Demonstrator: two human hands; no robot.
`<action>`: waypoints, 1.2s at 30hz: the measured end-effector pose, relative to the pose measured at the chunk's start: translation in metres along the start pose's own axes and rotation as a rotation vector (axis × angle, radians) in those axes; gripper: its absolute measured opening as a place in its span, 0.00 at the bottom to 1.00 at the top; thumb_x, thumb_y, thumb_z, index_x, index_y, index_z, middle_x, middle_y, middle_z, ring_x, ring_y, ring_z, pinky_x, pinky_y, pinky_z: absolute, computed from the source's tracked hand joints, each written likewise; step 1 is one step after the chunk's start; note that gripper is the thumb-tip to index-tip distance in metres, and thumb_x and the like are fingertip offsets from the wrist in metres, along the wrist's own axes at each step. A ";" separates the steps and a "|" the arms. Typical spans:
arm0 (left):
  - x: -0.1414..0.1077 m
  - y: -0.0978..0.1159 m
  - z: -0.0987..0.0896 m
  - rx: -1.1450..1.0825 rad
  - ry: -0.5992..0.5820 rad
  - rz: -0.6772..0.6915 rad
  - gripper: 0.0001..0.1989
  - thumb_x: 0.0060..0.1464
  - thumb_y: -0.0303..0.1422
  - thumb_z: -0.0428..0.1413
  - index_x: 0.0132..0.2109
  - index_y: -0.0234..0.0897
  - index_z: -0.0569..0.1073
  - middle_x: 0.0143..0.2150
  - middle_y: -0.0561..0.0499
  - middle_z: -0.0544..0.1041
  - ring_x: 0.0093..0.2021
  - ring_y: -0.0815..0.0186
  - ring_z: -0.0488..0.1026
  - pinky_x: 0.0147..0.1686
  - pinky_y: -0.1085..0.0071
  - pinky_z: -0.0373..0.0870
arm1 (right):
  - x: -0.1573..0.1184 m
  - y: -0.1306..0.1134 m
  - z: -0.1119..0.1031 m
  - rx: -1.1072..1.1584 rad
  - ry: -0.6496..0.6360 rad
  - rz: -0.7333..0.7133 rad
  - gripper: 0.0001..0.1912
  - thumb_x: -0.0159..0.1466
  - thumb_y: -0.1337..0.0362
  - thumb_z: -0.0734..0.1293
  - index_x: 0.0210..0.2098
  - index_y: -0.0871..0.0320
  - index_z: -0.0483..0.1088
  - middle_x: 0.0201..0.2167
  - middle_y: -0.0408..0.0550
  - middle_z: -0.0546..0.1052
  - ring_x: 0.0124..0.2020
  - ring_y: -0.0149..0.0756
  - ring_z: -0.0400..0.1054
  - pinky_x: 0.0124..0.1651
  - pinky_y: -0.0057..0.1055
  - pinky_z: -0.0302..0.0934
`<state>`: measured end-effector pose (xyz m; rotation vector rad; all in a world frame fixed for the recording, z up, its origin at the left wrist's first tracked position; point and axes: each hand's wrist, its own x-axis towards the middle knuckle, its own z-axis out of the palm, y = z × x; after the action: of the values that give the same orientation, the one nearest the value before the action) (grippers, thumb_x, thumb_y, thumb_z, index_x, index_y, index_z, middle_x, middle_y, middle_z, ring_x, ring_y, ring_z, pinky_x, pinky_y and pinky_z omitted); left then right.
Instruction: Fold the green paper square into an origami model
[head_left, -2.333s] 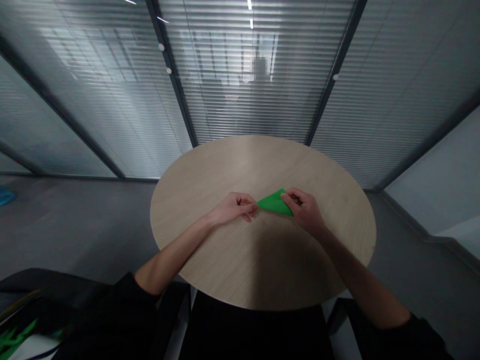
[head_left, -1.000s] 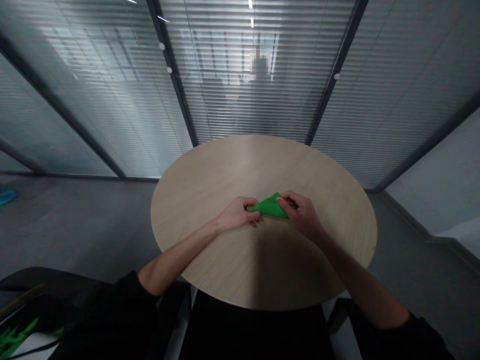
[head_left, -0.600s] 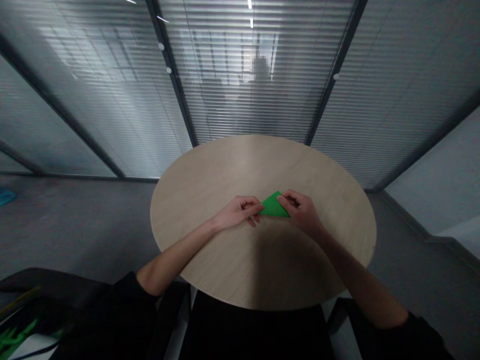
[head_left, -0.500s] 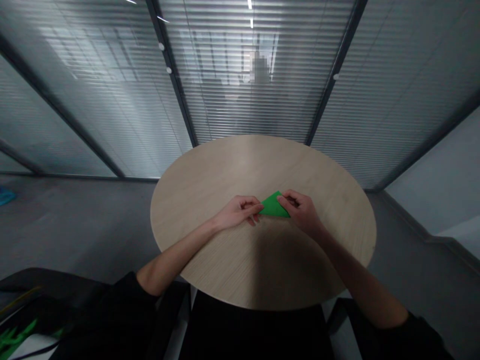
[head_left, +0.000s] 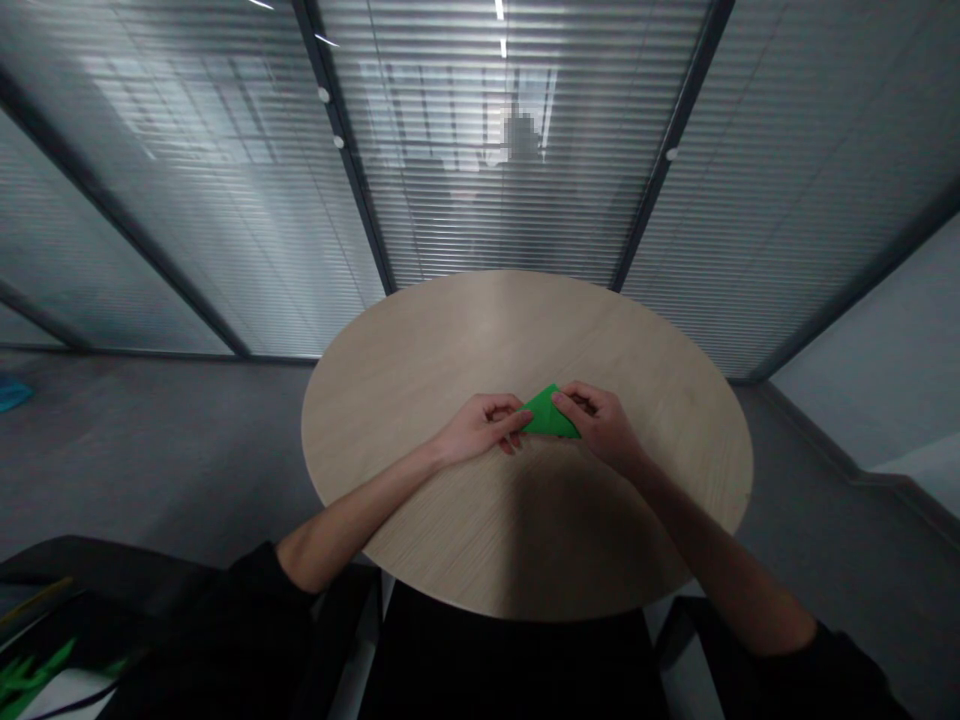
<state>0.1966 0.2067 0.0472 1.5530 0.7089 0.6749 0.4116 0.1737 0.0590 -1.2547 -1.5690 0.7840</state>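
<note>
A piece of green paper (head_left: 546,414), folded into a triangle, is held between my two hands just above or on the round wooden table (head_left: 450,330); I cannot tell which. My left hand (head_left: 484,425) pinches its left corner, thumb on top and fingers beneath. On the right edge, my right hand (head_left: 600,415) grips the paper between thumb and curled fingers. The paper's peak points away from me. Its underside and the fingertips below it are hidden.
Glass partitions with blinds (head_left: 495,210) stand behind the table. A dark chair or bag with green and white items (head_left: 45,680) is at lower left. Something blue (head_left: 13,393) lies on the floor at far left.
My left hand has shifted slightly to the right, its thumb a little further over the paper's corner. My right hand has barely moved, and both keep hold of the paper.
</note>
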 end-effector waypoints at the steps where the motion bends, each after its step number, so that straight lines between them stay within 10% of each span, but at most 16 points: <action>1: 0.000 0.000 0.000 -0.003 0.000 0.000 0.19 0.62 0.47 0.61 0.38 0.32 0.75 0.29 0.51 0.77 0.27 0.70 0.76 0.29 0.73 0.77 | 0.000 -0.001 0.000 0.004 -0.001 0.004 0.17 0.63 0.50 0.67 0.28 0.57 0.73 0.24 0.43 0.69 0.25 0.33 0.61 0.27 0.30 0.55; 22: 0.001 0.001 -0.001 -0.007 0.012 0.046 0.20 0.60 0.47 0.62 0.35 0.32 0.74 0.27 0.52 0.76 0.25 0.72 0.74 0.28 0.75 0.73 | 0.001 -0.002 -0.002 0.074 -0.034 0.043 0.18 0.62 0.48 0.69 0.29 0.57 0.73 0.25 0.43 0.69 0.26 0.32 0.60 0.27 0.29 0.55; 36: 0.003 0.003 -0.004 -0.037 0.227 0.130 0.20 0.60 0.47 0.62 0.36 0.32 0.74 0.27 0.52 0.76 0.24 0.72 0.74 0.27 0.75 0.72 | -0.006 0.009 0.012 0.549 -0.268 0.319 0.18 0.55 0.50 0.78 0.33 0.59 0.77 0.30 0.44 0.75 0.26 0.31 0.70 0.32 0.31 0.72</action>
<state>0.1959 0.2115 0.0506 1.5117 0.7627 0.9674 0.4039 0.1708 0.0455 -1.0224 -1.2350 1.5219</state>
